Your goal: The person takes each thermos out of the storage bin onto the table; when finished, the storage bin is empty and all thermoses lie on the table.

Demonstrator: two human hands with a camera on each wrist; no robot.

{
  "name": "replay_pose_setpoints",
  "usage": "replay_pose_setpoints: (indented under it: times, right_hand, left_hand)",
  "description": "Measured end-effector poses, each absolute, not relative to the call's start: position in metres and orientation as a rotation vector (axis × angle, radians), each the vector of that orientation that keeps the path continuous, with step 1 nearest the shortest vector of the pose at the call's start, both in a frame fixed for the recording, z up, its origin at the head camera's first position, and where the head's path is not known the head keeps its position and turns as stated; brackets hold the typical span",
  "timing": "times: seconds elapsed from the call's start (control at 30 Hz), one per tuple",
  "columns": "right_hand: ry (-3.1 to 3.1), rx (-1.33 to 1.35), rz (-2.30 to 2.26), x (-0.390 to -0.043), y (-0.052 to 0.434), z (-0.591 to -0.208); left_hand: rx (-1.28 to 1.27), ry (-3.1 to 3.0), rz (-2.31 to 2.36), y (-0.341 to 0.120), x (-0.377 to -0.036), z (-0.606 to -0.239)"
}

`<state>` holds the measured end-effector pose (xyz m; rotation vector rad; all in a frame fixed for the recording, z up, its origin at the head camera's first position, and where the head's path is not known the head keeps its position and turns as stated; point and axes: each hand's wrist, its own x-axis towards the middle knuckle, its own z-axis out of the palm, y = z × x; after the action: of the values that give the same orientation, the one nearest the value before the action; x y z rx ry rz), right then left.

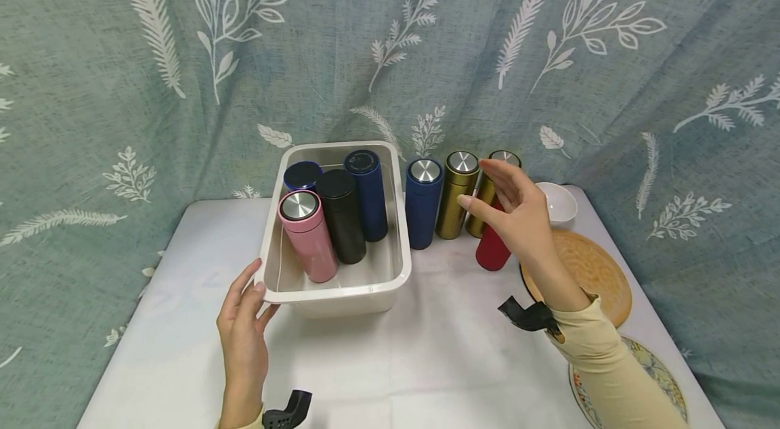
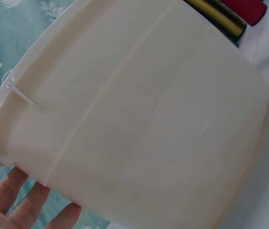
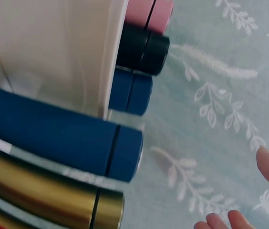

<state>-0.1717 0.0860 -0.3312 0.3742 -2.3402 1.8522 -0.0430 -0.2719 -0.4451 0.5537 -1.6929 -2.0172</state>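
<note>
A white plastic bin (image 1: 341, 297) holds several thermos bottles: a pink one (image 1: 311, 246), a black one (image 1: 342, 219), a dark blue one (image 1: 368, 202) and another with a blue-rimmed lid (image 1: 302, 175). My left hand (image 1: 244, 324) touches the bin's front left corner, its fingers extended against the outer wall. To the right of the bin stand a blue bottle (image 1: 422, 212) and two gold bottles (image 1: 453, 206). A red bottle (image 1: 492, 250) is partly hidden behind my right hand (image 1: 518, 212). That hand hovers with thumb and fingers spread apart, holding nothing.
A white bowl (image 1: 559, 204) is at the back right of the table. Before it lie a round tan board (image 1: 594, 273) and a patterned round mat (image 1: 655, 375), partly covered by my right sleeve. A leaf-print curtain (image 1: 341, 43) hangs behind the table.
</note>
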Motion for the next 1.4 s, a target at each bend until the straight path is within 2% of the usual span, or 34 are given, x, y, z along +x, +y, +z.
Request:
replay_pose_setpoints:
  times: [0.23, 0.77, 1.4]
  right_hand:
    - [-2.315, 0.452, 2.029, -0.168, 0.065, -0.340]
    - [-2.414, 0.591, 2.108, -0.162, 0.015, -0.359]
    - [-2.464, 0.705, 2.171, -0.175, -0.027, -0.376]
  left_hand:
    - [0.538, -1.686, -2.025, -0.272, -0.043, -0.445]
    - [0.530, -1.690, -2.028, -0.273, -0.042, -0.445]
    - [0.534, -1.674, -2.033, -0.275, -0.042, -0.446]
